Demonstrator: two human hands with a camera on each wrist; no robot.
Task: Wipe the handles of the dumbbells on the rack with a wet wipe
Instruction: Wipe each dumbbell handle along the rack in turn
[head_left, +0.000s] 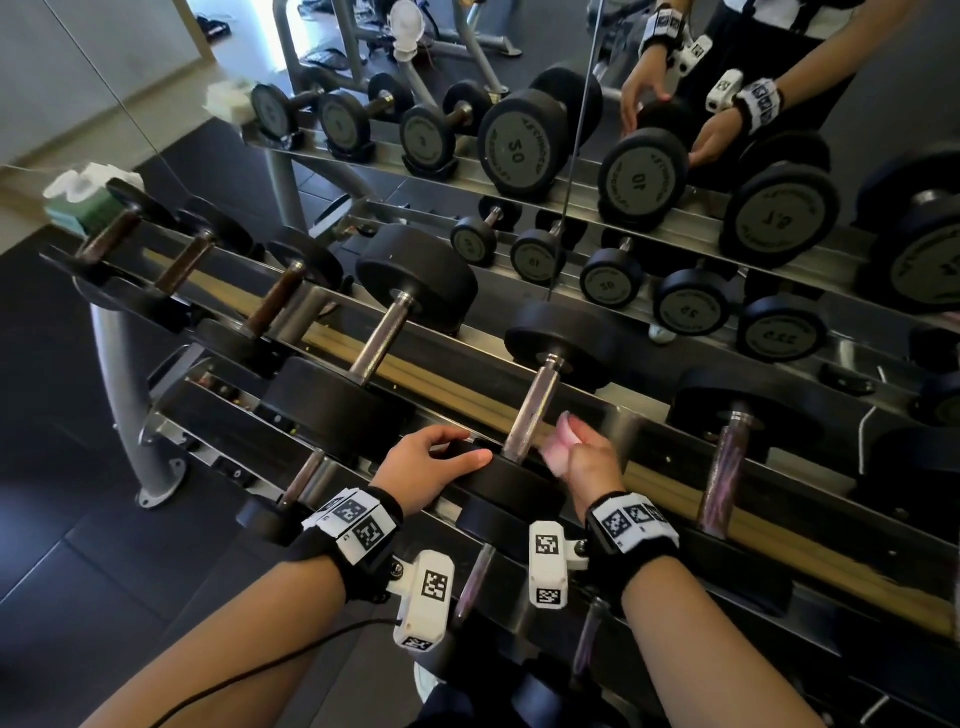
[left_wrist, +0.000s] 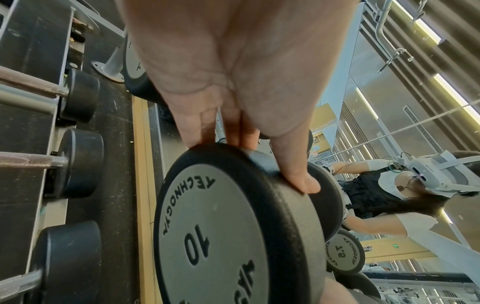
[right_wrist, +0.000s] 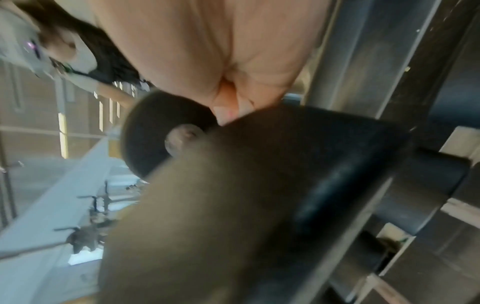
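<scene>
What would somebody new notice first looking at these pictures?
Front and centre, the left hand rests on the near weight of the 10 dumbbell, while the right hand holds a crumpled wet wipe beside its steel handle. Behind, a mirror doubles the whole rack.

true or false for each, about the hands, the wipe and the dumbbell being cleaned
1. The left hand rests on the near weight head of the dumbbell. True.
2. That weight head is marked 30. False: it reads 10.
3. The right hand holds a wet wipe beside the handle. True.
4. The wipe pack sits at the rack's right end. False: it is at the far left end.
</scene>
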